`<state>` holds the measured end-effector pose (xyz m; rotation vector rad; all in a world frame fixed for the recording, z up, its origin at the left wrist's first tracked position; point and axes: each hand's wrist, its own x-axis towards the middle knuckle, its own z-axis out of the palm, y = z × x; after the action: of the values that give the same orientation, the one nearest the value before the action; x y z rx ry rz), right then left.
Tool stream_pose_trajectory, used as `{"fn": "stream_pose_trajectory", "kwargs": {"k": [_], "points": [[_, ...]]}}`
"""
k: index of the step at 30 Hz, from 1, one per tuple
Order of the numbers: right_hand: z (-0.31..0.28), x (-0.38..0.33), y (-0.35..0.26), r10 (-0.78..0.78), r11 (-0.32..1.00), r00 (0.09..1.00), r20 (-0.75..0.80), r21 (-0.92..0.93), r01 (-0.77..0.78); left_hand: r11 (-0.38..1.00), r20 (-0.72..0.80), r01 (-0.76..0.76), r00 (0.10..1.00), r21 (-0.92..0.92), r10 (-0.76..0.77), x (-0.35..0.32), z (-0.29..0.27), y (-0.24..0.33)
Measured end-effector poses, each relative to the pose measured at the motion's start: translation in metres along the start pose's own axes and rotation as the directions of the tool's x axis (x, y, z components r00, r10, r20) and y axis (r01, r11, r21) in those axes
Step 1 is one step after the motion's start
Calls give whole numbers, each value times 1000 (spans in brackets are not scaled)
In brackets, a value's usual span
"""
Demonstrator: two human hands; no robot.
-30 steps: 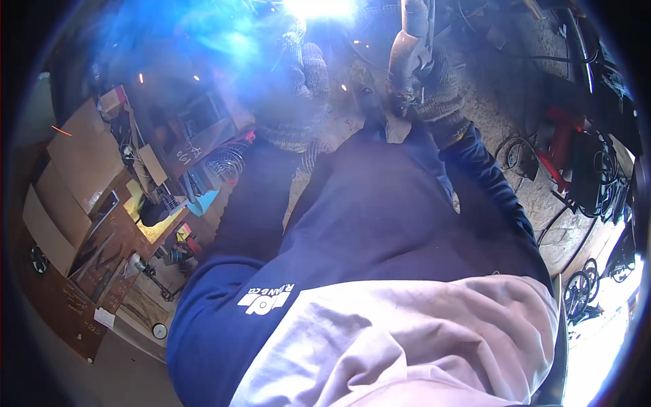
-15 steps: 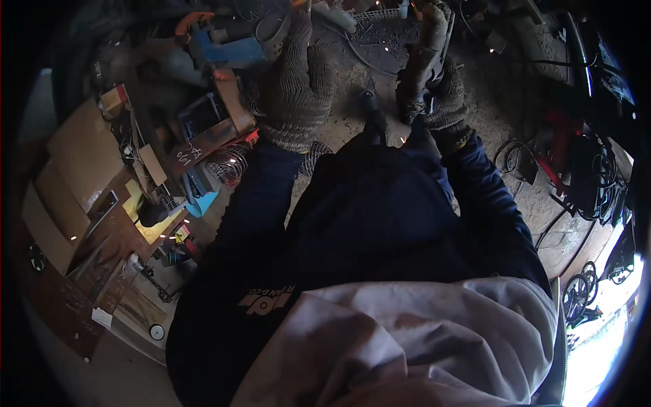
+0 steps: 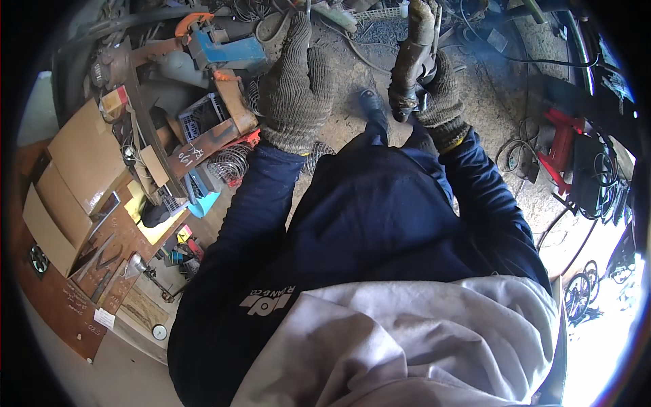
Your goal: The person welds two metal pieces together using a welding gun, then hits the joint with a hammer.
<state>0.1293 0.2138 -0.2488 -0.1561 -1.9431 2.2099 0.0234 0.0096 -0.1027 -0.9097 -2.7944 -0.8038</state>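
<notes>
My left hand [image 3: 293, 88], in a grey knit glove, reaches forward over the dirt floor. Its fingers are closed at the top around a thin metal rod [image 3: 308, 9]. My right hand [image 3: 442, 95], also gloved, grips a worn, rust-coloured welding holder [image 3: 412, 57] that stands upright beside it. The two hands are about a hand's width apart. Dark blue sleeves [image 3: 251, 203] run back to my body, with a pale grey cloth [image 3: 407, 346] over the lower front. A dark shoe [image 3: 373, 105] shows between the arms.
A cluttered rusty bench [image 3: 108, 258] on the left carries cardboard pieces [image 3: 74, 156], small tools and wire coils [image 3: 230, 163]. A blue clamp-like tool [image 3: 224, 49] lies at the top left. On the right are a red machine [image 3: 563, 142], cables and small wheels [image 3: 576, 298].
A bright blue-white glare above the hands one second ago has gone out; both gloved hands and the floor now show plainly. The hands have hardly shifted.
</notes>
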Motion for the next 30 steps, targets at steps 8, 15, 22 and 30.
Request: {"fn": "stream_pose_trajectory", "kwargs": {"k": [8, 15, 22, 30], "points": [[4, 9, -11, -192, 913, 981, 23, -363, 187, 992, -60, -31, 997, 126, 38, -8, 3, -5], [6, 5, -27, 82, 929, 993, 80, -367, -47, 997, -48, -71, 996, 43, 73, -1, -9, 11], [4, 4, 14, 55, 998, 998, 27, -40, -54, 987, -131, -141, 980, 78, 150, 1, -2, 3], [10, 3, 1, 229, 831, 971, -66, 533, -159, 993, -137, -76, 987, 93, 88, 0, 7, -9]]}}
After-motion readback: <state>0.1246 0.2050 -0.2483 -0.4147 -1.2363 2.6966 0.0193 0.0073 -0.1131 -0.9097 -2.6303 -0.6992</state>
